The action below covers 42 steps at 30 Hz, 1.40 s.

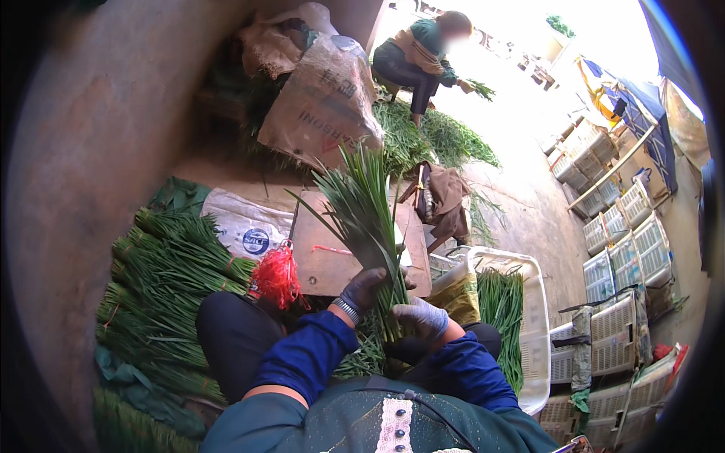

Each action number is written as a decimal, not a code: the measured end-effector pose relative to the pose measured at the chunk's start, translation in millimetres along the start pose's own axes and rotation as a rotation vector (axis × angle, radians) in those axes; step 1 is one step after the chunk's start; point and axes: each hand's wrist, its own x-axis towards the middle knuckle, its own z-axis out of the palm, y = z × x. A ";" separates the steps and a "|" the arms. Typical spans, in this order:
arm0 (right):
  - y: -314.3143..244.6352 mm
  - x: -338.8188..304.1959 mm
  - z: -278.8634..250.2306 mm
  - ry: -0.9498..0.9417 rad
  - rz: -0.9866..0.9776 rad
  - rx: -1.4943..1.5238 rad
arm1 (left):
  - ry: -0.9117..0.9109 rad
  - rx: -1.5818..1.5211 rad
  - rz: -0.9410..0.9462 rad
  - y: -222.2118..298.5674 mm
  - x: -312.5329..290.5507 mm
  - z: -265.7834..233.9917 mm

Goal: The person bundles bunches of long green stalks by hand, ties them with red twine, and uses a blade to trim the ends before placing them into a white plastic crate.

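A loose bunch of long, flat green leaves, which look like garlic chives [368, 208], stands upright between my hands, its tips fanning away from me. My left hand [365, 290], in a dark glove with a metal watch band at the wrist, is closed around the bunch's left side. Lower down, my right hand [423, 315], in a pale grey glove, grips the stem end from the right. Behind the leaves lies a flat board [321, 257]. A tangle of red ties [277, 276] sits by the board's near left corner, beside my knee.
Tied bundles of greens [177, 279] are piled at left, near a white sack [245, 226]. To the right, a white crate [538, 325] holds more greens. Stacked plastic crates [615, 325] line the far right. Beyond a printed sack [325, 106], another person [423, 57] sits handling greens.
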 end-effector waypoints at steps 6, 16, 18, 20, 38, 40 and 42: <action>-18.2 4.9 15.5 0.592 -0.180 -0.092 | 0.078 0.068 0.063 12.2 -11.2 -17.0; -57.0 45.2 50.5 1.000 -0.465 -1.060 | 0.228 0.094 0.161 18.9 -17.6 8.5; -54.2 48.0 51.9 0.988 -0.482 -0.963 | 0.213 0.068 0.153 20.3 -22.0 4.1; -41.2 55.2 41.8 1.025 -0.585 -0.917 | 0.215 0.070 0.246 20.1 -22.6 15.1; -6.1 58.2 10.3 0.919 -0.465 -0.184 | 0.299 0.159 0.279 17.4 -28.5 23.1; -11.0 54.9 9.4 0.798 -0.512 0.268 | 0.156 0.212 0.371 18.1 -24.3 32.0; -18.6 45.9 18.7 0.673 -0.511 0.669 | 0.189 0.246 0.401 20.1 -28.0 19.1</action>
